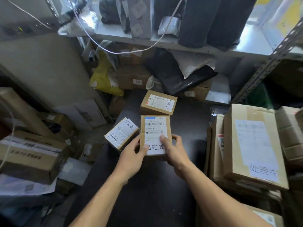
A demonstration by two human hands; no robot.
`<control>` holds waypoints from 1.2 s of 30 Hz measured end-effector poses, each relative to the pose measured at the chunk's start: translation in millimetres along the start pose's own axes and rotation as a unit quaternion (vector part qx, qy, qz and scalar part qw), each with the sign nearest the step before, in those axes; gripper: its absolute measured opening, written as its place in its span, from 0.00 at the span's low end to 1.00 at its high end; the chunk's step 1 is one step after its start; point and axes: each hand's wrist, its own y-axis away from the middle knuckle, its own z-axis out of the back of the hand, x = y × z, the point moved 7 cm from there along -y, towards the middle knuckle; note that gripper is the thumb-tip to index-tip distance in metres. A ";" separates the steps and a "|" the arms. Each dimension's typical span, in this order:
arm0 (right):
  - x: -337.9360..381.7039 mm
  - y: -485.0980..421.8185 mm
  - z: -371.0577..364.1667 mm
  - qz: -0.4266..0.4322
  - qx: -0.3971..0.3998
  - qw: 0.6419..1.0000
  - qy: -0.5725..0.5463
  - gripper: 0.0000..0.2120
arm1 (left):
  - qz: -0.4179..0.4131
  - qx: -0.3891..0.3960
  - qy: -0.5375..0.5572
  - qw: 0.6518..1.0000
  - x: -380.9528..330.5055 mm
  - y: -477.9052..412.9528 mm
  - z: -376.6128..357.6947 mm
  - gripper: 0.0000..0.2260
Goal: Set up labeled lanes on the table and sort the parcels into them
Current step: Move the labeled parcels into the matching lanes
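A small cardboard parcel (155, 128) with a white shipping label and handwritten characters sits over the dark table (147, 185). My left hand (131, 158) grips its near left corner, thumb on the label. My right hand (174, 153) grips its right side, thumb on top and fingers curled round the edge. A second small parcel (121, 133) lies tilted just to its left, touching it. A third parcel (158, 102) rests farther back on the table. A stack of larger boxes (252, 145) with a handwritten label stands at the right.
Metal shelving (164, 41) at the back holds black bags, a yellow bag (105, 77) and cartons. A white cable (114, 49) hangs across it. Boxes (31, 154) are piled on the floor at the left.
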 end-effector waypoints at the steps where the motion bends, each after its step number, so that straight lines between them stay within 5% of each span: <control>1: 12.0 8.5 2.9 0.010 0.001 1.000 -0.006 0.23 | -0.009 -0.002 0.001 1.000 -14.0 5.0 3.6 0.16; 8: 106.4 82.6 58.8 0.082 -0.024 0.994 -0.061 0.22 | -0.080 -0.053 0.083 0.992 -126.2 35.4 -11.2 0.14; 11: 148.9 114.5 100.8 0.100 -0.044 0.992 -0.056 0.24 | -0.138 -0.023 0.126 0.982 -188.3 57.6 -43.1 0.14; 15: 205.7 171.4 168.4 0.114 -0.072 0.990 -0.043 0.22 | -0.213 0.009 0.133 0.968 -267.3 91.0 -89.0 0.26; 21: 259.3 272.3 293.9 0.153 -0.152 0.976 -0.024 0.16 | -0.265 0.055 0.148 0.951 -352.9 146.1 -174.1 0.19; 27: 260.2 352.5 423.7 0.171 -0.228 0.955 -0.078 0.17 | -0.304 0.149 0.112 0.934 -410.0 198.4 -288.9 0.25; 31: 232.1 392.6 498.2 0.156 -0.287 0.943 -0.066 0.17 | -0.290 0.204 0.094 0.930 -424.6 222.0 -367.7 0.12; 36: 179.7 408.3 569.7 0.119 -0.330 0.934 -0.072 0.15 | -0.280 0.269 0.042 0.921 -413.9 257.5 -448.4 0.16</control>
